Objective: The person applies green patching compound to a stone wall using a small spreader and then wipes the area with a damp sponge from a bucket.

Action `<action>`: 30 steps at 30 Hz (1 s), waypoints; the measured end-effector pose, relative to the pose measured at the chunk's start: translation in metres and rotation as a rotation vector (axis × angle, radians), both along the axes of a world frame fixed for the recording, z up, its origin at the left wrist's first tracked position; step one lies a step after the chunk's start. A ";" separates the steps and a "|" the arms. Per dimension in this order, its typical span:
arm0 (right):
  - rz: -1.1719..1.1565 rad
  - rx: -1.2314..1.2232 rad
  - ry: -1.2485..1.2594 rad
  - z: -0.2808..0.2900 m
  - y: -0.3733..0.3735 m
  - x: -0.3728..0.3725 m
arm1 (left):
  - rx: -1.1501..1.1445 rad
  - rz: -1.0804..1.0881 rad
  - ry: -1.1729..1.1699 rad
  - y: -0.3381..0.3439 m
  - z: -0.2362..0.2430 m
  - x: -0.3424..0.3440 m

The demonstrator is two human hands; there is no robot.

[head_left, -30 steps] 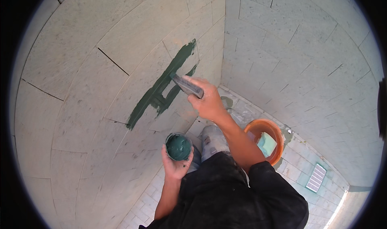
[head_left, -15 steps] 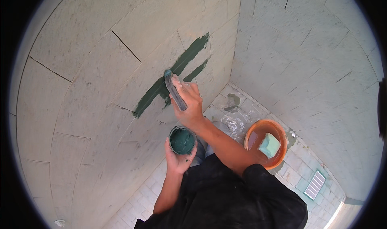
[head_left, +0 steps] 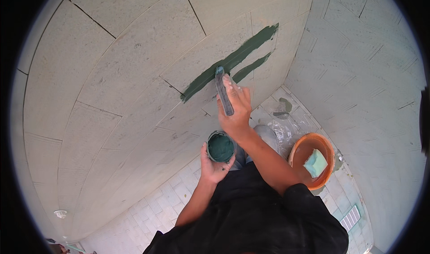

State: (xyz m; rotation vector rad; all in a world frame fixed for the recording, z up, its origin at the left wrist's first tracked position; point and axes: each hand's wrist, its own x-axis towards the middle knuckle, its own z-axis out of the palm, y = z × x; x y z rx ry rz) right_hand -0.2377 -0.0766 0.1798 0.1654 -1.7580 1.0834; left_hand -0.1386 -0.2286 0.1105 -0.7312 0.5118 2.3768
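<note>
My right hand (head_left: pixel 237 106) is closed around a dark, slightly curved grout spreader (head_left: pixel 226 97). Green paste coats its upper end, which meets the tiled wall (head_left: pixel 139 70) at a long slanting band of green grout (head_left: pixel 244 49). A shorter green streak (head_left: pixel 253 67) runs below that band, to the right of the spreader. Lower down, my left hand (head_left: pixel 214 168) grips a round tub (head_left: pixel 221 147) of thick dark green grout, its open top facing up. Some paste is smeared on my fingers.
An orange bucket (head_left: pixel 332 157) of murky water, with a pale green sponge (head_left: pixel 316 163) in it, stands on the tiled floor to my right. Clear plastic sheeting (head_left: pixel 289 131) lies by the wall corner. A floor drain grate (head_left: pixel 350 218) is at lower right.
The view has shifted, moving the scene rightward. A green patch just left of the spreader, below the long band, is no longer visible. Both hands keep their grips.
</note>
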 end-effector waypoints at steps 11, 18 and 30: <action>0.186 0.022 -0.013 0.000 -0.036 0.038 | 0.021 0.035 0.003 -0.032 -0.017 0.014; -0.024 0.147 -0.275 0.023 -0.075 0.030 | 0.056 0.039 0.002 -0.041 -0.034 0.009; -0.031 -0.071 -0.155 0.019 -0.035 0.017 | 0.147 0.085 -0.055 -0.044 -0.030 0.004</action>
